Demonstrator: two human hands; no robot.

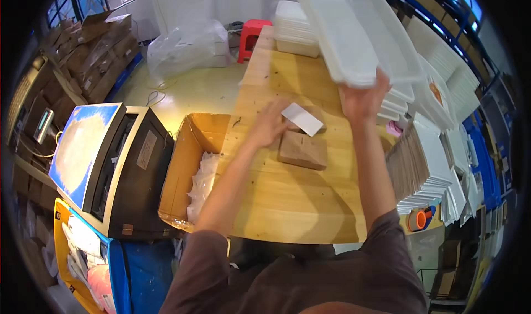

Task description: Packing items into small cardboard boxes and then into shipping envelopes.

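My right hand (pixel 365 97) grips the near end of a white translucent plastic tray (pixel 354 34), which is tilted up over the far right of the wooden table. My left hand (pixel 269 126) is slightly blurred, its fingers spread beside a small flat white box (pixel 302 118). The fingertips reach its left edge; whether they touch it I cannot tell. Just nearer to me lies a brown cardboard box (pixel 302 149), with another brown piece partly hidden under the white one.
White trays (pixel 296 29) are stacked at the table's far end. Flat white cartons (pixel 417 162) and a tape roll (pixel 418 220) sit at the right. An open cardboard box (pixel 202 164) with clear plastic bags and a black machine (pixel 138 164) stand left. Farther off is a red stool (pixel 251 34).
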